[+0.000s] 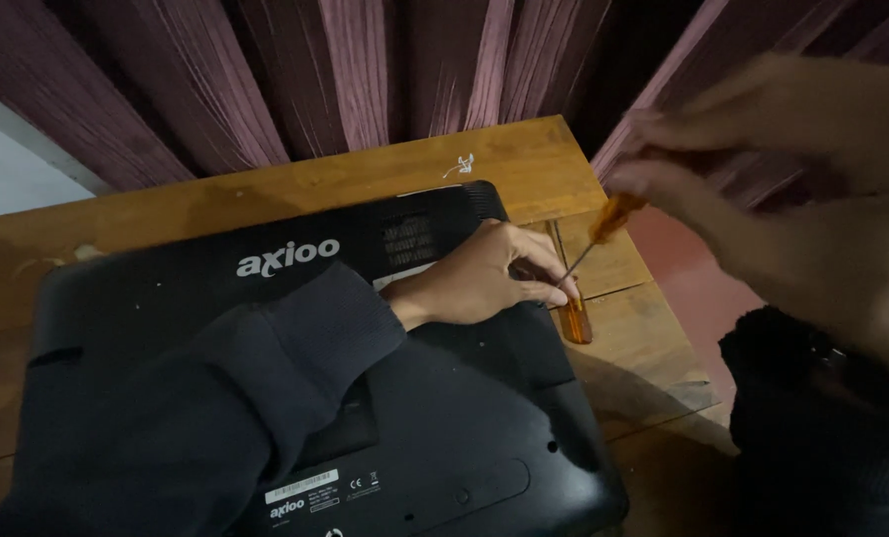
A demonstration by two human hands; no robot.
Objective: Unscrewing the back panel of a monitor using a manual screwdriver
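A: Nearest the camera, what's there?

B: A dark sleeve (196, 398) lying across the black back panel of a flat computer (484, 418) — face down on the wooden counter (524, 164).

A: And the hands?

B: The left hand (479, 278) rests at the panel's right edge, fingers loosely curled together, fingertips meeting the thin metal shaft of a screwdriver. The right hand (763, 189) is raised, close to the lens and blurred; its fingers are pinched on the orange handle of that screwdriver (611, 219), tip angled down toward the panel edge.

A: Anything beside them?

B: A second orange-handled screwdriver (576, 320) lies on the counter just beside the panel, below the left fingertips. Farther back, a small white scrap (461, 165) sits on the wood, and beyond that hang purple curtains (365, 70).

A: What could go wrong?

B: I'd judge the tip could slip — it's angled and steadied only by fingertips, so it may jab them or scratch the casing. The loose screwdriver sits near the counter's edge and could be nudged off.
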